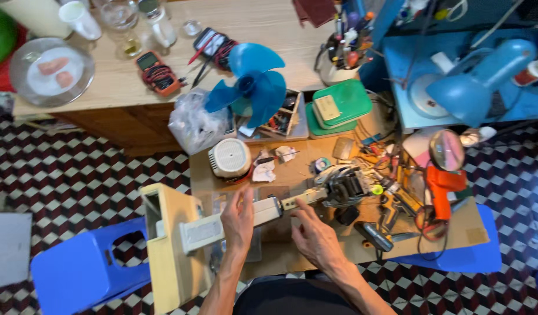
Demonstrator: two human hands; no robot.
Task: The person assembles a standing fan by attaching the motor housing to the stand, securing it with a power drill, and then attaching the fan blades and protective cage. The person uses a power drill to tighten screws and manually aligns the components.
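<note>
Floor: checkered tiles in dark red, black and white, seen from above.
Surface: a low, cluttered wooden board between two blue plastic stools; a longer pale wooden desk runs behind it.
Round metal tray: on the desk at far left; holds a white disc with two pinkish pieces on it.
Cup of tools: on the desk edge at right; packed with pens and small hand tools standing upright.
Open parts box: behind the blue fan blade; divided compartments with small parts, contents too small to tell.
Green lidded box: beside the parts box; a beige rectangular piece lies on its lid.
Clear plastic bag: left of the fan blade; holds pale crumpled material.
Long grey housing: lies slanted across the surface's near edge, its left end over a cream-coloured box body, its right end toward a wound motor.
Left hand: forearm rises from the bottom edge; palm down, fingers loosely curled over the middle of the grey housing, gripping it.
Right hand: fingers spread and mostly extended, holding nothing; the index fingertip touches the metal bar joining housing and motor.
Surroundings: an orange multimeter on the desk, a white round fan cover, an orange tool at right.
</note>
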